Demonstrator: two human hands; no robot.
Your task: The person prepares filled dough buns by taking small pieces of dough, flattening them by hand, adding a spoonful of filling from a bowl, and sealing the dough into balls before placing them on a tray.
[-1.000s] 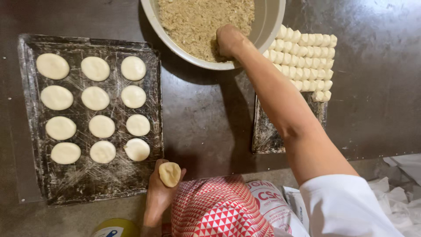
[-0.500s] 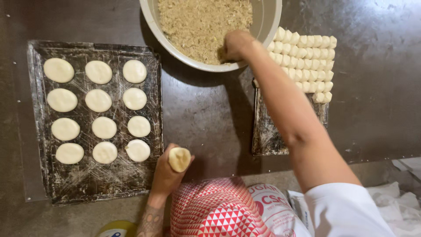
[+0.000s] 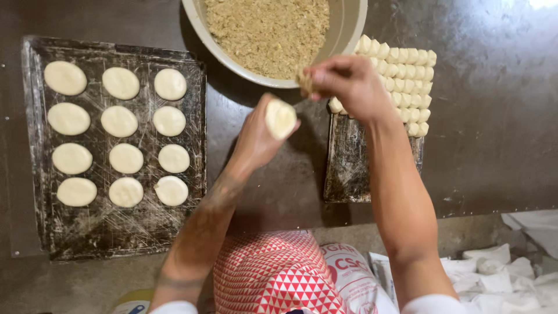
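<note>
My left hand (image 3: 256, 136) is raised over the dark table and cups a small pale piece of dough (image 3: 281, 118). Just above and to its right, my right hand (image 3: 349, 84) pinches a clump of brown crumbly filling (image 3: 304, 81) between its fingertips, close to the dough. A large beige bowl (image 3: 349, 29) full of the same filling (image 3: 267, 32) stands at the top centre, right behind both hands.
A dark scratched tray (image 3: 99, 227) on the left carries rows of flattened dough rounds (image 3: 119, 122). A second dark tray (image 3: 354, 168) on the right holds several small dough pieces (image 3: 404, 75) packed together. Red-patterned cloth (image 3: 273, 279) and white bags (image 3: 500, 273) lie at the bottom.
My right hand has come out of the bowl with a pinch of filling. My left hand has lifted the dough from near my body up toward the bowl.
</note>
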